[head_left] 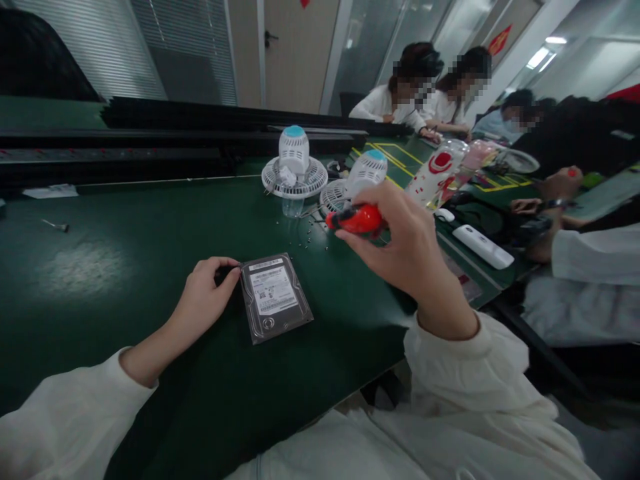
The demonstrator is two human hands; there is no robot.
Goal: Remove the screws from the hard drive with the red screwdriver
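Item 1: hard disk drive, flat on the bench, in front of the person, between the two hands. Rectangular, dull grey metal cover with contoured edges; white printed label; small ring shape at the near end. Condition: cover on, label up, drive apparently whole.

Item 2: left hand. Grip: thumb and forefinger pinching the drive's far left corner.

Item 3: right hand. Grip: closed around a red-and-black screwdriver, glossy rounded handle, raised apart from the drive; tip not clearly visible.

Item 4: small screws, by their look; loose, scattered beyond the drive. Origin cannot be told.

Item 5: clear plastic cup, beside two white slotted plastic fans with blue tops.

Progress, as judged: drive unopened, no fastener engaged by the tool; whether any screws remain in the cover is too small to tell.
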